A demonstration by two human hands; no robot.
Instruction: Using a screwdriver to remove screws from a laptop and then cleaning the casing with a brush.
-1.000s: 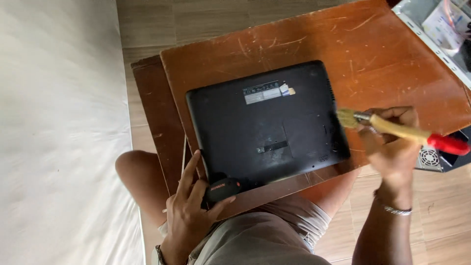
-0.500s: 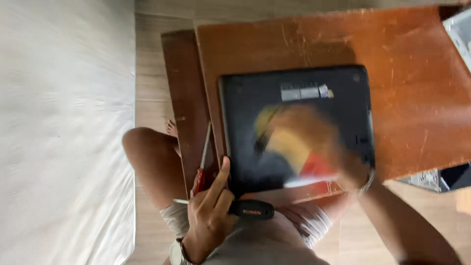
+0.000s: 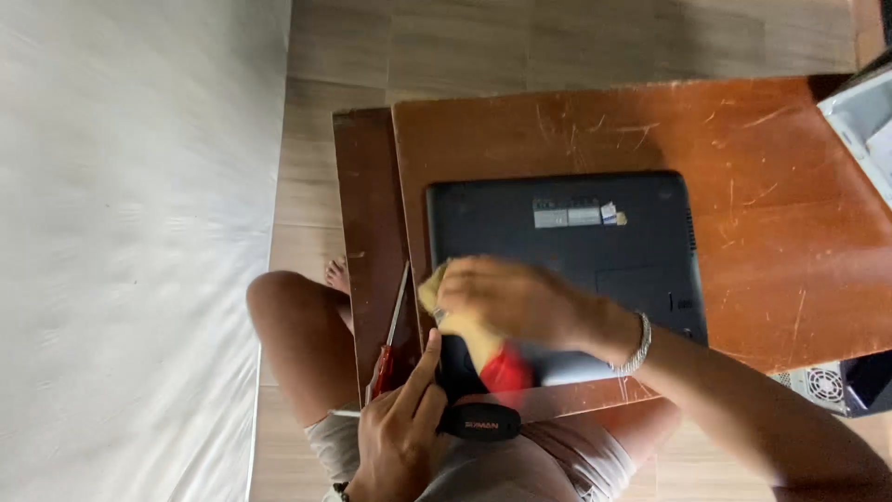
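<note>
White bed (image 3: pixel 121 232) far left of the fingers. Left hand (image 3: pixel 400 437) wrapped around black handle (image 3: pixel 478 423), at the laptop (image 3: pixel 567 251) near-left corner. Right hand (image 3: pixel 502 302) clasping yellow-red screwdriver (image 3: pixel 488 349) above that edge. Bare table (image 3: pixel 771 167) beyond.

My black laptop (image 3: pixel 595 251) lies closed and upside down on the table; my yellow-and-red screwdriver (image 3: pixel 483 349) rests against its near-left corner
</note>
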